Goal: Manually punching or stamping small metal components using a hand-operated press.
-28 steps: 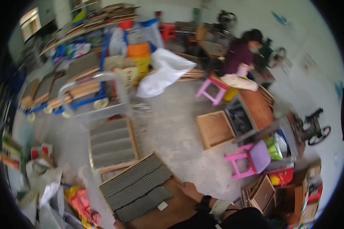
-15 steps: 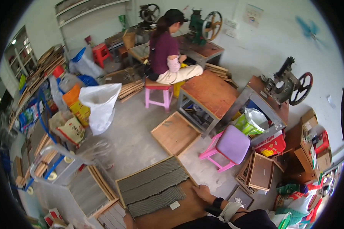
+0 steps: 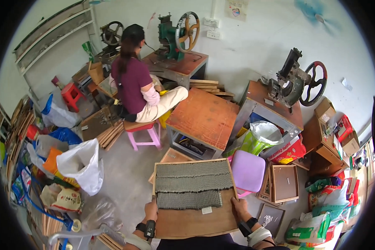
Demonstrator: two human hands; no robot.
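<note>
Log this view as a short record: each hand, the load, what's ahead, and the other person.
Left hand: grips the left edge of a shallow rectangular wooden tray
Right hand: grips its right edge
Load: three rows of grey ribbed pieces, nearest row shorter, small white tag at its near edge
Ahead: metal-framed table with an orange-brown top
Ahead right: purple-seated plastic stool
Other person: maroon-shirted co-worker, sitting on a pink-legged stool

Pale walls (image 3: 254, 54), grey floor (image 3: 127, 168), white shelving (image 3: 56, 38) at left, brown-topped low table (image 3: 204, 116), purple-seated stool (image 3: 248, 171), red stool (image 3: 73, 97)
</note>
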